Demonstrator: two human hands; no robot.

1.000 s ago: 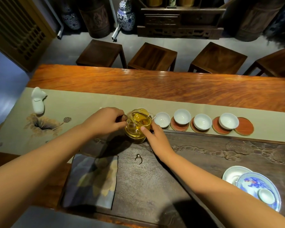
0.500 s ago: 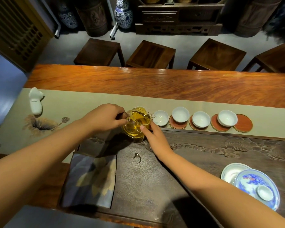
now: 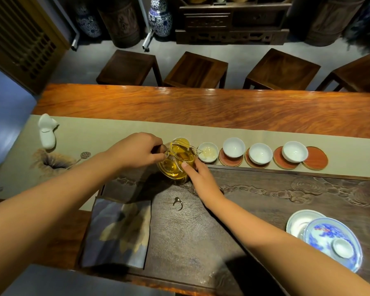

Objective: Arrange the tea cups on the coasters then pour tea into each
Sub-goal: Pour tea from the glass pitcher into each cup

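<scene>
Tilting toward the right, a glass pitcher [image 3: 177, 161] of amber tea hangs over the near edge of the runner [image 3: 115, 133], its spout just above the leftmost cup [image 3: 208, 152]. The left hand [image 3: 137, 151] comes in from the lower left with the forearm stretched across the bench [image 3: 201, 107]; its grip is curled tight round the pitcher's handle, knuckles up. The right hand [image 3: 201, 178] reaches from the lower right, wrist low over the dark tea tray [image 3: 265, 199], and its straight fingers [image 3: 187, 167] press the pitcher's near wall; the grip is loose and flat.

Four white cups stand in a row on the runner. The leftmost cup holds a little pale liquid; whether a coaster lies under it cannot be told. The second cup [image 3: 233, 147], third cup [image 3: 260, 153] and fourth cup [image 3: 294, 151] each sit on a round red coaster [image 3: 231, 162], all somewhat off centre. A bare coaster [image 3: 315, 158] lies just right of the fourth cup, its left rim tucked under it.

A folded cloth [image 3: 115, 231] lies at the tray's left end, a blue-and-white lidded bowl [image 3: 333, 242] at its right, and a white figurine [image 3: 47, 131] at the runner's far left.
</scene>
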